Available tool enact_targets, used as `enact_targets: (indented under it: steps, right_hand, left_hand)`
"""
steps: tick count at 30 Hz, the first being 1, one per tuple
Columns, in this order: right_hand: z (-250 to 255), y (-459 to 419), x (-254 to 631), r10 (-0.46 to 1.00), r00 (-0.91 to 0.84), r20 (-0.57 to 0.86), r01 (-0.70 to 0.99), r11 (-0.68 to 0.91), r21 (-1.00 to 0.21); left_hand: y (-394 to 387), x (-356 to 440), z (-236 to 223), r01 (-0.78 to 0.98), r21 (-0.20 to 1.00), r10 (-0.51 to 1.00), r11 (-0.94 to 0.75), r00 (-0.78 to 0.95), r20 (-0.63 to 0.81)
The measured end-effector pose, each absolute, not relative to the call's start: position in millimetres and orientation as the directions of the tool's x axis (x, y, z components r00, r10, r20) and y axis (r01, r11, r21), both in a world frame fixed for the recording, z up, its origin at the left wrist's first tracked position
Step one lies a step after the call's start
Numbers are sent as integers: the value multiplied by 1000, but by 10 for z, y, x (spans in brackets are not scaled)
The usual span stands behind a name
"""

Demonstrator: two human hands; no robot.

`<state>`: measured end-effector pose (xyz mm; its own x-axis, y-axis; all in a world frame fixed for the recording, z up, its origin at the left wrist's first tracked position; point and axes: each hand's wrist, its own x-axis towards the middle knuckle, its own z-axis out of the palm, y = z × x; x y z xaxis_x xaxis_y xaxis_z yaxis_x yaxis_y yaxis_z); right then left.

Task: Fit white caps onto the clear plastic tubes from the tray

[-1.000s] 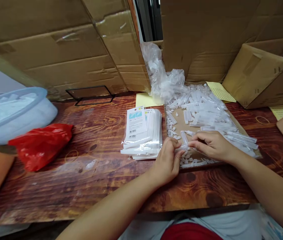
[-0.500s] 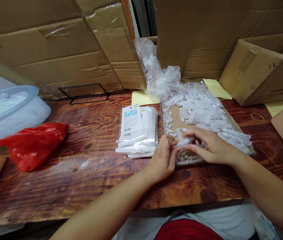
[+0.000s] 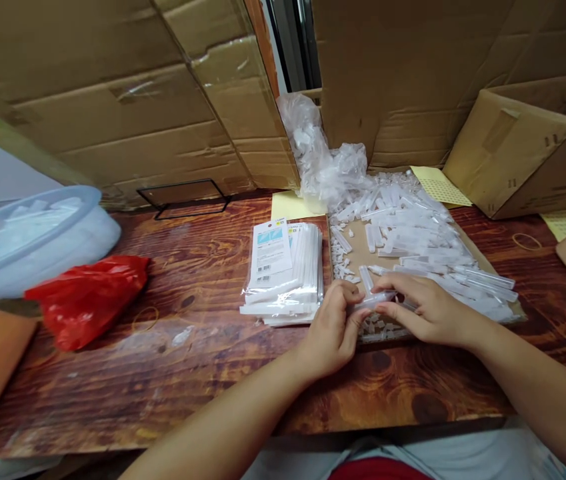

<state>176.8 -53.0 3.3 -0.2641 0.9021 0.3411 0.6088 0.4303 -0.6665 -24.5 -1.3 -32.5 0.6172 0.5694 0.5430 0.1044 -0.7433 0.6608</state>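
Observation:
Between my two hands, over the near edge of a cardboard tray (image 3: 357, 243), is a small clear plastic tube (image 3: 373, 300). My left hand (image 3: 335, 327) is closed round its left end, thumb and fingers pinching. At the other end, the fingertips of my right hand (image 3: 420, 310) pinch it too. Loose translucent tubes (image 3: 413, 233) lie heaped in the tray beyond my hands, with small white plastic pieces (image 3: 345, 273) along its left side. Just left of the tray sits a stack of clear packets with printed cards (image 3: 283, 273).
Crumpled clear plastic bags (image 3: 330, 167) lie behind the tray. A red plastic bag (image 3: 90, 297) and a translucent tub (image 3: 37, 243) stand at the left. An open cardboard box (image 3: 523, 147) is at the back right. A black wire frame (image 3: 185, 200) leans near the cardboard wall.
The whole view has shifted slightly, so things appear a little lower and further right. My right fingertips have drawn closer round the tube; both hands stay over the tray's near edge.

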Motion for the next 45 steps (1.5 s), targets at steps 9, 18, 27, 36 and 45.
enact_targets:
  steps: [9, 18, 27, 36, 45]
  right_hand:
    - [-6, -518, 1735, 777, -321, 542, 617, 606, -502]
    - [-44, -558, 1682, 679, -345, 648, 722, 633, -278]
    - [-11, -587, 1662, 880, -208, 428, 710, 437, -553]
    - [-36, -615, 1618, 740, -301, 601, 725, 587, -359]
    - [-11, -552, 1698, 728, -318, 607, 683, 620, -386]
  left_hand:
    - [40, -276, -286, 160, 646, 571, -747, 652, 499]
    - [54, -304, -199, 224, 577, 487, -785, 799, 353]
    - [69, -266, -238, 301, 463, 492, -833, 787, 373]
    - [26, -261, -221, 296, 407, 469, -864, 768, 436]
    - [35, -232, -242, 341, 347, 475, -874, 752, 458]
